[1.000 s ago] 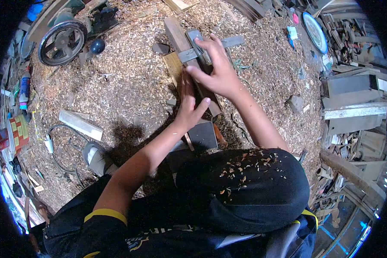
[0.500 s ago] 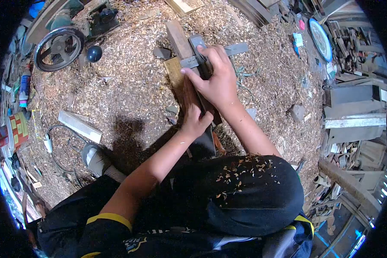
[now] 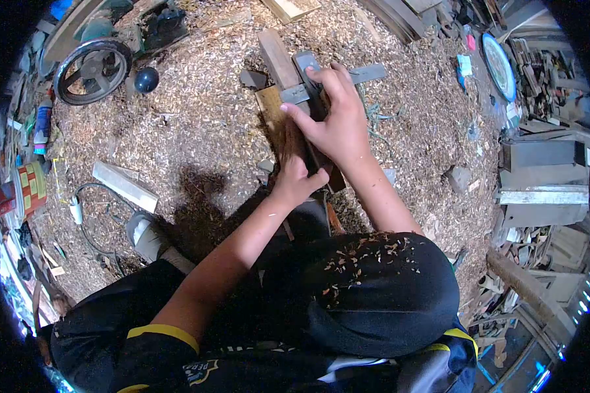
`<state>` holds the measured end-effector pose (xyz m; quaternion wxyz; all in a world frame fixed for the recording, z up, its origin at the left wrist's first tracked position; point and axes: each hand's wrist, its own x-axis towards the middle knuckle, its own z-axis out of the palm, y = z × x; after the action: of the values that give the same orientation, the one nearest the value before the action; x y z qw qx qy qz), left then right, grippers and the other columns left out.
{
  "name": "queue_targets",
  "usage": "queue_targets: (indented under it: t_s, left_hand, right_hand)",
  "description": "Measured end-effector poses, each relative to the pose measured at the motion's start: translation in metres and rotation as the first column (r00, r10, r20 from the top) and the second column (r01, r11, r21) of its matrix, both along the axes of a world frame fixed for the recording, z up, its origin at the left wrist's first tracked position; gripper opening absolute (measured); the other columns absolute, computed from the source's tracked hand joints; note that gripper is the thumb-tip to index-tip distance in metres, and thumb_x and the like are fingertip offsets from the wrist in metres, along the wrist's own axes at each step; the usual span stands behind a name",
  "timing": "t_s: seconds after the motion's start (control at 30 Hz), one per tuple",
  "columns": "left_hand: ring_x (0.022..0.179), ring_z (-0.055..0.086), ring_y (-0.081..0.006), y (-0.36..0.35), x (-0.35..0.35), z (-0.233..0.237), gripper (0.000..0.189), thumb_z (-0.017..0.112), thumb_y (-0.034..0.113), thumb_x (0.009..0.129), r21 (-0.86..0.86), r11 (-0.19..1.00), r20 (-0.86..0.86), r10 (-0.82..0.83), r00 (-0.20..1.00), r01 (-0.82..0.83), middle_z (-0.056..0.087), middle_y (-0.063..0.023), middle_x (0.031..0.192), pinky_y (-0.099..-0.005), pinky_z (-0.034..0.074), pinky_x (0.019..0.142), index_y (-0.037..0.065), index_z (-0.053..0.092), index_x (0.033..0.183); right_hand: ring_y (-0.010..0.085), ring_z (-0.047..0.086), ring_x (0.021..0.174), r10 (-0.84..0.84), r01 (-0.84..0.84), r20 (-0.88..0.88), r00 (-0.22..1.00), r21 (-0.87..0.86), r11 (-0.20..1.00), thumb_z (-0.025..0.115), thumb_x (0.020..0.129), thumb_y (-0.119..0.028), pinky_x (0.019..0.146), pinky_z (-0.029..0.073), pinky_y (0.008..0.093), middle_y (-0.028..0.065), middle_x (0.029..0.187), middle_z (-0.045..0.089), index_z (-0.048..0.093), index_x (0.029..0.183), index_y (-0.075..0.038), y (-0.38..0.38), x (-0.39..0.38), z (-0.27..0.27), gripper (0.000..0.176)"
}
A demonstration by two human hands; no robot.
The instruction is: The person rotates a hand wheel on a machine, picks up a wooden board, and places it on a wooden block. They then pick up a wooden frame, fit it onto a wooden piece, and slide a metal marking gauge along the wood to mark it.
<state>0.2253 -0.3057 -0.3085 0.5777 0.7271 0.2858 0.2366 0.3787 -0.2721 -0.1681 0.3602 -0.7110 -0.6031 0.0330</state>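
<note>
A long wooden piece (image 3: 276, 57) slants away from my body above the chip-covered ground. Across it lies a flat metal blade (image 3: 372, 73), part of a square-like measuring tool with a grey stock (image 3: 304, 61). My right hand (image 3: 341, 124) grips this tool, thumb against the blade's left end and fingers over the stock; the palm hides its middle. Closer to me, my left hand (image 3: 296, 183) is closed around the near part of the wood, its thumb pointing right. Beneath them sits a yellowish wooden block (image 3: 269, 108).
Wood chips cover the ground. A handwheel (image 3: 93, 72) and a dark ball (image 3: 146, 80) stand at upper left. A pale wood offcut (image 3: 124, 186) and a cable (image 3: 98, 245) lie left, near my foot (image 3: 144, 232). Stacked boards (image 3: 544, 164) line the right side.
The whole view has shifted slightly, so the surroundings sit a little further right. Both hands keep their hold on the wood and the metal tool.
</note>
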Motion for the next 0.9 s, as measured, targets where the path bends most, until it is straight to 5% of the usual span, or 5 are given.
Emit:
queue_targets:
  t_s: [0.17, 0.4, 0.57, 0.7, 0.9]
  left_hand:
    - [0.164, 0.027, -0.0414, 0.002, 0.005, 0.014, 0.106, 0.074, 0.051, 0.094, -0.006, 0.997, 0.161, 0.078, 0.984, -0.078, 0.034, -0.0263, 0.173, -0.0524, 0.016, 0.136, -0.007, 0.027, 0.17]
    - [0.164, 0.026, -0.0386, 0.009, 0.002, 0.012, 0.112, 0.081, 0.051, 0.093, 0.083, 0.993, 0.107, 0.071, 0.992, -0.08, 0.035, -0.0247, 0.172, -0.0506, 0.015, 0.137, -0.005, 0.024, 0.171]
    - [0.16, 0.035, -0.0348, 0.006, -0.003, 0.022, 0.101, 0.088, 0.035, 0.092, -0.2, 0.98, 0.154, 0.037, 0.987, -0.006, 0.042, -0.0209, 0.167, -0.0506, 0.022, 0.135, -0.003, 0.033, 0.168]
    - [0.157, 0.039, -0.0338, 0.005, -0.007, 0.01, 0.097, 0.09, 0.028, 0.089, -0.329, 0.944, 0.153, 0.016, 0.988, 0.036, 0.047, -0.0186, 0.163, -0.0497, 0.026, 0.134, -0.002, 0.039, 0.166]
    - [0.157, 0.04, -0.0373, 0.005, -0.014, -0.003, 0.105, 0.094, 0.027, 0.08, -0.103, 0.991, 0.083, -0.071, 0.994, 0.08, 0.048, -0.0203, 0.165, -0.0511, 0.026, 0.133, 0.002, 0.041, 0.167]
  right_hand:
    - [0.0444, 0.068, 0.122, -0.017, 0.021, -0.059, 0.998, 0.06, 0.998, 0.103, 0.072, -0.032, 0.104, 0.057, 0.0488, 0.021, 0.124, 0.072, 0.07, 0.126, 0.0, 0.0, -0.002, -0.006, 0.071]
    - [0.0441, 0.07, 0.12, -0.002, 0.005, -0.02, 1.0, 0.145, 0.989, 0.104, 0.072, -0.03, 0.103, 0.058, 0.048, 0.0208, 0.122, 0.073, 0.071, 0.121, 0.001, -0.002, -0.001, -0.011, 0.066]
    - [0.0448, 0.069, 0.115, -0.038, 0.027, 0.061, 0.997, 0.162, 0.986, 0.104, 0.068, -0.03, 0.101, 0.058, 0.052, 0.0224, 0.116, 0.073, 0.071, 0.117, 0.002, -0.028, 0.001, -0.014, 0.067]
    - [0.0504, 0.066, 0.13, -0.033, 0.033, -0.082, 0.996, 0.002, 0.999, 0.104, 0.069, -0.035, 0.113, 0.053, 0.0578, 0.0239, 0.129, 0.073, 0.07, 0.119, 0.001, -0.042, 0.001, -0.008, 0.071]
    - [0.0495, 0.058, 0.147, 0.037, -0.038, -0.025, 0.999, -0.062, 0.997, 0.101, 0.076, -0.033, 0.122, 0.046, 0.0565, 0.0228, 0.144, 0.07, 0.066, 0.143, -0.003, -0.042, -0.004, 0.001, 0.082]
